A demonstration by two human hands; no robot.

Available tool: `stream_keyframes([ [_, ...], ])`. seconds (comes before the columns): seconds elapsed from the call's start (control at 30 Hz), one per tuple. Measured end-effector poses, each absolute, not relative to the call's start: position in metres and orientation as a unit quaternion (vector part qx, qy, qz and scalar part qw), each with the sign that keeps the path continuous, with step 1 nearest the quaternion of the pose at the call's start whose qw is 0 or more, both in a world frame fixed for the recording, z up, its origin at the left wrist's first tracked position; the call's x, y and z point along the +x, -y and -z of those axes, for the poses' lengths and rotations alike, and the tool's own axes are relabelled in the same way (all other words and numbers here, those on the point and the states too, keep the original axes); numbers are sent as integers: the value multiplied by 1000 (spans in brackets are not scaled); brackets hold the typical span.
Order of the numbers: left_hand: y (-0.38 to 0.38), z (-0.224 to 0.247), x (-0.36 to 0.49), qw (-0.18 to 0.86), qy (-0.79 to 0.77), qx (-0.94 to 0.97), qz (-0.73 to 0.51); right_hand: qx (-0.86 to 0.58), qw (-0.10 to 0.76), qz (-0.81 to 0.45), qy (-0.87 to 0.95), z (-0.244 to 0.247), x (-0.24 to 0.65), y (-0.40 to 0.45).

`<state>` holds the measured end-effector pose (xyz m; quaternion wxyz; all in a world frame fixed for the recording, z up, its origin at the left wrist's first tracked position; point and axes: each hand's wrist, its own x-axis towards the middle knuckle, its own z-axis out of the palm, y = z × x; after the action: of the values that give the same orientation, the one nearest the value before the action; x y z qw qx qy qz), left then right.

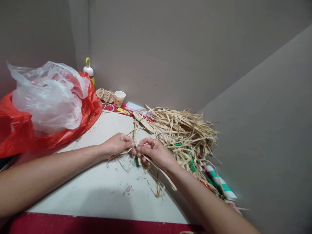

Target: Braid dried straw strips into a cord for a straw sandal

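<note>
Straw-coloured strand (162, 173), lower middle of frame: probably light, dry, apt to split if yanked. Above, mid-frame: braid (136, 132), pinched thumb-to-finger by left hand (120, 143) and right hand (155, 151); likely pliable, best held on firmer plaited part. Beyond, right of centre: loose fibre pile (187, 130).

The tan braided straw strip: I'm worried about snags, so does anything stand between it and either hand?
Nothing visible: left hand and right hand hold the strip; the loose tan straw heap lies mostly farther right.

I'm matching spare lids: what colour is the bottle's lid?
The lid is white; head view.
</note>
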<state>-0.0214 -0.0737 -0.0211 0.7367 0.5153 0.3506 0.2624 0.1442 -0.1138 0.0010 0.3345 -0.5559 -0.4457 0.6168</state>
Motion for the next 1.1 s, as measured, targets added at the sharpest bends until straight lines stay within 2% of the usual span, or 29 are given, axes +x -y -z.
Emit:
stream_keyframes([
  [0.47, 72, 22, -24, 701, -362, 559, -255, -599, 310, -467, 572, 1, 144, 107],
  [0.77, 77, 19, -22, 671, -370, 591, -251, -590, 289, -549, 517, 0, 136, 109],
  [0.87, 77, 24, -21, 650, -382, 609, -245, -591, 260, -480, 594, 2, 135, 110],
  [1.1, 78, 26, -19, 620, -373, 633, -275, -594, 184, -218, 752, 6, 133, 114],
])
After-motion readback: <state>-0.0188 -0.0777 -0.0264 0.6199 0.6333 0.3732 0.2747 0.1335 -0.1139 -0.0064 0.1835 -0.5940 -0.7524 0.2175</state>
